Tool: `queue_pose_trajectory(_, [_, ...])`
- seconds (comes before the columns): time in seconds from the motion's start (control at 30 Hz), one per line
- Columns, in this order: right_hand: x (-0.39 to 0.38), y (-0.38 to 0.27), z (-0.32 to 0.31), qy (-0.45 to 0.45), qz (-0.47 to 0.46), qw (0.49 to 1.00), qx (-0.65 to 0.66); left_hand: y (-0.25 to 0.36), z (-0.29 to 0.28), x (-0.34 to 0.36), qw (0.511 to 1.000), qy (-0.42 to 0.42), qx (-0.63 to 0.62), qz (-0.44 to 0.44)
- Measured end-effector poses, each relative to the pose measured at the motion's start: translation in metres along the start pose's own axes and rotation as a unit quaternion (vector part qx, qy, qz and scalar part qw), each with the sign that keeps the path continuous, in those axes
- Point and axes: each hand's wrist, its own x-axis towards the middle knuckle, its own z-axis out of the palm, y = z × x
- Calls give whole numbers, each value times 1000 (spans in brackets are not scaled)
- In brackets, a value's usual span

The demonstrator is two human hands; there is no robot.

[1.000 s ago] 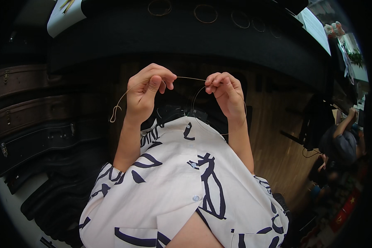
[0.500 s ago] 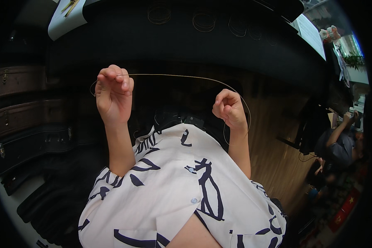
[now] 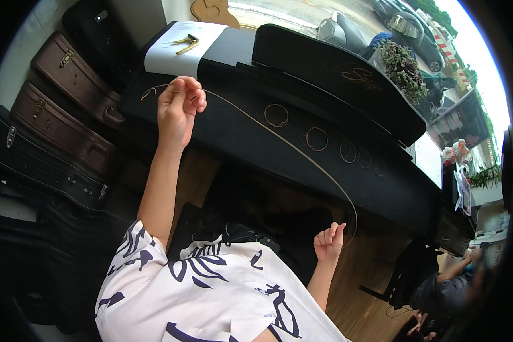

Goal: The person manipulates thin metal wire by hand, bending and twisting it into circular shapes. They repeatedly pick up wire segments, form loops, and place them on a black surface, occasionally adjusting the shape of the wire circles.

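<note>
A long thin bronze-coloured string point(image 3: 302, 154) arcs from my left hand point(image 3: 178, 111) down to my right hand point(image 3: 328, 242). My left fingers pinch it near a looped end that hangs off to the left, above the black desk. My right fingers are closed on its far part, low at the right, below the desk's front edge. Several coiled strings point(image 3: 316, 138) lie in a row on the black desk point(image 3: 211, 125). A small gold cutting tool point(image 3: 186, 43) rests on a white paper sheet point(image 3: 162, 57) at the back left.
Instrument cases point(image 3: 57, 131) are stacked at the left. A raised black panel point(image 3: 325, 74) lines the desk's back, beside a plant point(image 3: 402, 68), below a window onto parked vehicles. Papers point(image 3: 426, 162) lie at the right. Another person point(image 3: 447, 288) works at lower right beside a black stand.
My hands have moved apart, stretching the string out, the left higher, the right lower. The view has swung and tilted, bringing the window and more of the desk into sight.
</note>
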Motion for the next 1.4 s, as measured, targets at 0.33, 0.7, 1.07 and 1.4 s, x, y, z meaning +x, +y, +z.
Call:
queue_pose_trajectory(0.33, [-54,34,-86,-122,34,992,-1,-41,-12,41,981,-65,175,-53])
queue_pose_trajectory(0.7, [-3,54,2,-272,146,951,-12,-49,61,192,980,-182,60,-51])
queue_pose_trajectory(1.07, [125,18,169,-255,-142,845,-448,-181,87,389,828,-49,-69,-555])
queue_pose_trajectory(1.4, [179,13,207,-203,-96,926,-303,-189,63,378,710,-108,506,-478])
